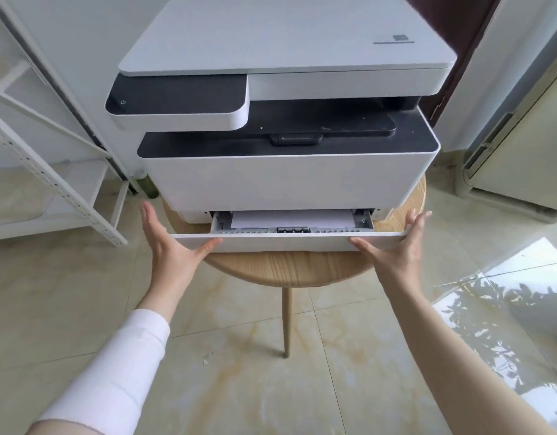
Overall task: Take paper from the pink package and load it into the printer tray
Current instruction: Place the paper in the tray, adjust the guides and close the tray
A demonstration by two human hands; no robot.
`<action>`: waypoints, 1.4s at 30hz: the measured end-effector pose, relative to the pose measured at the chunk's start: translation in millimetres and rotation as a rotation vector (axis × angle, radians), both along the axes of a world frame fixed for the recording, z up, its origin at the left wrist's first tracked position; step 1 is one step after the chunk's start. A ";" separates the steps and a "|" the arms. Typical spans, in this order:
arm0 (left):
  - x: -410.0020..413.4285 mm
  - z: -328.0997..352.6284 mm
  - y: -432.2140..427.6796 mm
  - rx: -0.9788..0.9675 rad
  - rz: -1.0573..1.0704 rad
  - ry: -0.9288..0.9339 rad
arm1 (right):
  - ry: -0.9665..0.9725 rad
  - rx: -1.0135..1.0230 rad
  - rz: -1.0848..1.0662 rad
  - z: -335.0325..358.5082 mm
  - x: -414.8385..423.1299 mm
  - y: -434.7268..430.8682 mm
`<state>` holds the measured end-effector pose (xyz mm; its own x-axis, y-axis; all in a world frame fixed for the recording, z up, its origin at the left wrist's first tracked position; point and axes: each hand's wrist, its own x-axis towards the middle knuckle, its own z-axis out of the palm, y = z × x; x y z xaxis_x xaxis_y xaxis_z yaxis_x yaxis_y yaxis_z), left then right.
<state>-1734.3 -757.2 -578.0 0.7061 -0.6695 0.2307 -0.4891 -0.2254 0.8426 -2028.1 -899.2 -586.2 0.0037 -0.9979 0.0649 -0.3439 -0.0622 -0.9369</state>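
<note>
**Tray nearly home, both palms on its front**

The white printer tray (pixel 286 241) sticks partly out of the white-and-black printer (pixel 280 127), white paper (pixel 291 218) lying inside. The left hand (pixel 172 246) and right hand (pixel 396 248) press its front corners, fingers spread, gripping nothing. An uneven shove could skew and jam the tray, or slide the printer on the round wooden surface (pixel 289 268). The pink package is out of view.
</note>
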 end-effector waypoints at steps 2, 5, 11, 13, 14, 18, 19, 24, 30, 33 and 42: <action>8.2 0.4 -6.6 0.016 -0.016 0.041 | -0.009 0.001 0.005 1.3 3.6 -9.4; 24.8 0.5 -11.7 0.027 -0.085 0.053 | -0.066 0.007 0.051 0.4 3.0 -19.1; 37.4 1.9 -18.4 -0.071 -0.203 0.203 | -0.129 0.041 0.173 -1.5 -12.1 -33.8; 38.7 -0.3 -19.2 -0.114 -0.215 0.214 | -0.129 0.047 0.196 -1.6 -12.3 -38.3; 40.8 -2.0 -19.3 -0.126 -0.212 0.218 | -0.129 0.045 0.186 -2.4 -11.7 -39.2; 46.5 -5.3 -20.3 -0.125 -0.196 0.206 | -0.103 0.007 0.126 -5.8 -10.7 -41.1; 46.7 -5.8 -21.3 -0.120 -0.170 0.196 | -0.100 0.002 0.107 -5.7 -8.3 -42.7; 37.0 -1.4 -36.1 -0.189 0.022 0.183 | -0.149 -0.007 -0.071 -7.1 8.0 -57.5; 36.1 -3.5 -36.9 -0.209 0.031 0.169 | -0.155 -0.027 -0.089 -12.8 8.7 -61.1; 35.2 -2.5 -36.9 -0.224 0.025 0.180 | -0.162 -0.028 -0.079 -12.4 9.1 -60.1; 34.2 -1.3 -32.0 -0.175 0.027 0.171 | -0.248 0.017 -0.058 -6.3 12.7 -50.1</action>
<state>-1700.1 -789.2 -579.3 0.7620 -0.6100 0.2172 -0.3317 -0.0797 0.9400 -2015.4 -949.3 -592.5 -0.0676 -0.9969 0.0400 -0.1059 -0.0327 -0.9938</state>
